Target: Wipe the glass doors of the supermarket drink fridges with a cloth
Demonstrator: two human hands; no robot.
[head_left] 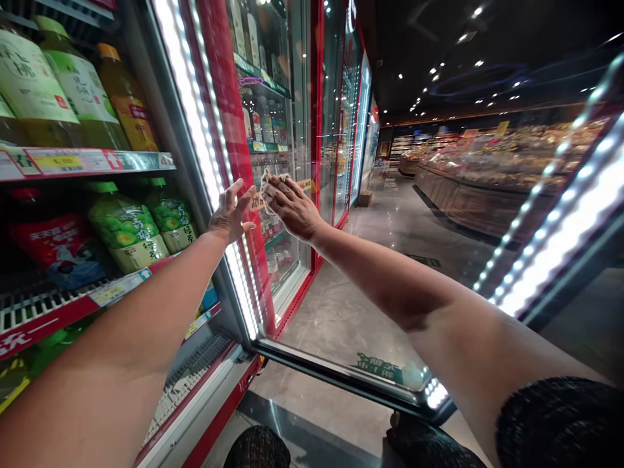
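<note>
Flat-fingered, the right hand [295, 205] grasps a bunched, pale cloth [266, 188], keeping it against the glass door [370, 312] just off the middle of the view, toward eleven o'clock. Most of the cloth is hidden under the palm; its crumpled edge shows at the fingertips. At nine o'clock from the cloth, the left hand [228, 214] is released and holds nothing, its fingers spread near a bright light strip [188, 84]; whether it touches the glass I cannot tell.

Down at six o'clock runs the door's dark bottom frame [336, 372], with the grey floor [302, 400] beneath it. Another light strip [531, 276] slants along the door's far side at four o'clock. Through the glass, toward twelve o'clock, stands a red-framed cooler [325, 195] with stocked shelves.

Over at nine o'clock, beyond the left forearm, green-labelled bottles [129, 227] stand beside a red-labelled bottle [61, 240]. Above them, toward ten o'clock, an orange-capped bottle [127, 97] stands over a price rail [88, 162]. Farthest out, at two o'clock, is a long display counter [468, 195] under small ceiling lights [478, 63].
</note>
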